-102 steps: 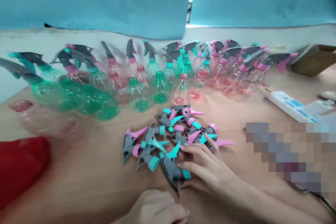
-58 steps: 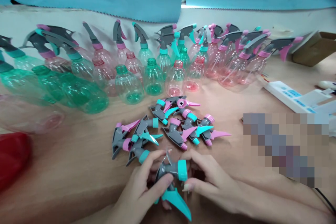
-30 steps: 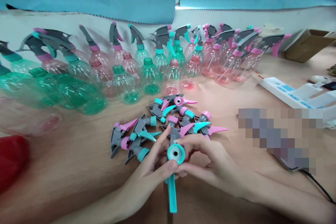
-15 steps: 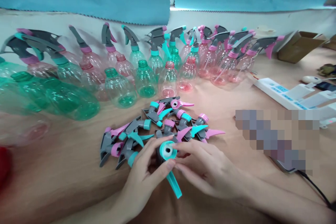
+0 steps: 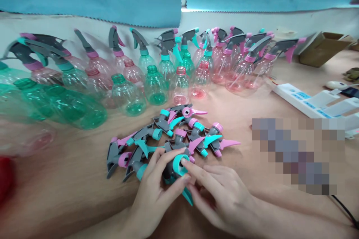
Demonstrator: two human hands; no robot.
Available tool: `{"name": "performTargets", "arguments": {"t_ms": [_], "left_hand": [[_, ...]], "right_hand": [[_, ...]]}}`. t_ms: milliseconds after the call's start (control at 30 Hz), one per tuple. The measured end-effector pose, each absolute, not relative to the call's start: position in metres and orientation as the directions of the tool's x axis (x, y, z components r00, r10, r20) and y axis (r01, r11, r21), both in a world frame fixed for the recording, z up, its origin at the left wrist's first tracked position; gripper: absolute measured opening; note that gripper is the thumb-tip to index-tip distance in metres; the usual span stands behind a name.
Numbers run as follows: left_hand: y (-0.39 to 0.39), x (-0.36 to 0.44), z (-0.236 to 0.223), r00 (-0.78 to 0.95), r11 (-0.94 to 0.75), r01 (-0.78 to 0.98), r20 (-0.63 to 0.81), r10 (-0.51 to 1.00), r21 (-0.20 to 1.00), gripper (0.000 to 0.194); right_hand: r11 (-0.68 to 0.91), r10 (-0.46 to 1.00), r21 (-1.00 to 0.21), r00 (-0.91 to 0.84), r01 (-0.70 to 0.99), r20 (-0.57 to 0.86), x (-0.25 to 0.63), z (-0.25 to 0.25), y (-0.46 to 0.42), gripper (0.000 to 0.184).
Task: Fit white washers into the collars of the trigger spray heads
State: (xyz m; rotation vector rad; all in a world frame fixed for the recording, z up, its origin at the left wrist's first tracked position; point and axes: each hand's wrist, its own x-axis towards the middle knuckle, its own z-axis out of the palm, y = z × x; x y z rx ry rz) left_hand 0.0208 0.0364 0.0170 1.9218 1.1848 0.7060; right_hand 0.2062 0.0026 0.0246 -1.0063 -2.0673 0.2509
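My left hand [image 5: 157,188] is closed around a trigger spray head [image 5: 179,165] with a grey body, turquoise collar and turquoise trigger. The collar's opening faces up toward me. At that opening rests the index fingertip of my right hand [image 5: 221,186], its thumb lower down by the trigger and its other fingers curled in. My palm and fingers cover much of the grey body. Just beyond my hands lies a loose pile of trigger spray heads [image 5: 179,140], grey with pink or turquoise parts.
Behind the pile stand uncapped bottles, one green [image 5: 156,87] and one clear pink [image 5: 181,87] among them. Rows of bottles with spray heads [image 5: 165,59] line the wall. Green bottles [image 5: 75,106] lie at left. At right are a white power strip [image 5: 297,99], a brown box [image 5: 322,48] and a blurred-out patch.
My right hand took a turquoise spray head from the pile and both hands turned it until its collar faced me. Lately my right index fingertip has moved onto the collar's opening.
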Motion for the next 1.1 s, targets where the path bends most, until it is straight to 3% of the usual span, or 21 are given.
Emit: {"name": "performTargets", "arguments": {"t_ms": [233,500,933,1100], "left_hand": [[0.038,0.023,0.024,0.510,-0.318,0.395,0.082,0.856,0.862,0.026],[0.040,0.023,0.021,0.548,-0.272,0.368,0.029,0.836,0.889,0.033],[0.042,0.023,0.020,0.583,-0.244,0.334,0.004,0.812,0.911,0.031],[0.044,0.022,0.017,0.575,-0.236,0.330,0.003,0.818,0.914,0.034]], "right_hand": [[0.597,0.799,-0.580,-0.345,0.554,0.493,0.208,0.028,0.005,0.039],[0.571,0.820,-0.604,-0.359,0.555,0.445,0.212,0.031,0.009,0.030],[0.524,0.852,-0.634,-0.358,0.568,0.383,0.210,0.031,0.012,0.029],[0.577,0.817,-0.613,-0.375,0.539,0.439,0.211,0.033,0.012,0.037]]}}
